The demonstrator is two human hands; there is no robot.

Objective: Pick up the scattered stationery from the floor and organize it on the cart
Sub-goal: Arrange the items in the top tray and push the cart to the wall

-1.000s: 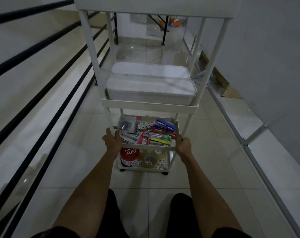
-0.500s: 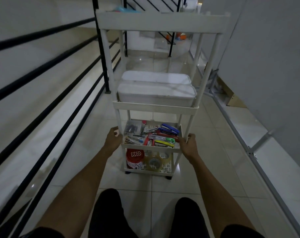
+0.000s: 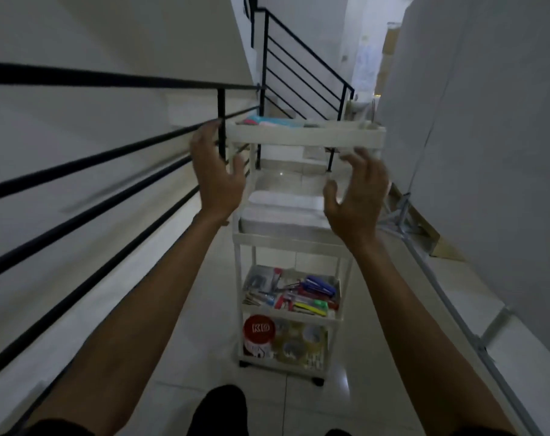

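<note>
Left hand [image 3: 218, 171] and right hand [image 3: 357, 196] hover with fingers spread, holding nothing, at 9 and 3 o'clock of the white four-tier cart [image 3: 305, 136]. Colourful stationery [image 3: 294, 297] crowds its third tier, toward 6 o'clock.

A tall white four-tier plastic cart [image 3: 305, 138] stands on the glossy pale tiled floor [image 3: 204, 357]. Its top tray holds blurred teal and pink items [image 3: 267, 121], the second tier two white lidded oblong boxes [image 3: 283, 212], and the third a heap of coloured stationery [image 3: 299, 298] with a blue stapler [image 3: 319, 284] at 2 o'clock. On the bottom tier, a red round tin [image 3: 258, 335] sits at 9 o'clock and clear tape rolls [image 3: 299, 339] at 3 o'clock.
</note>
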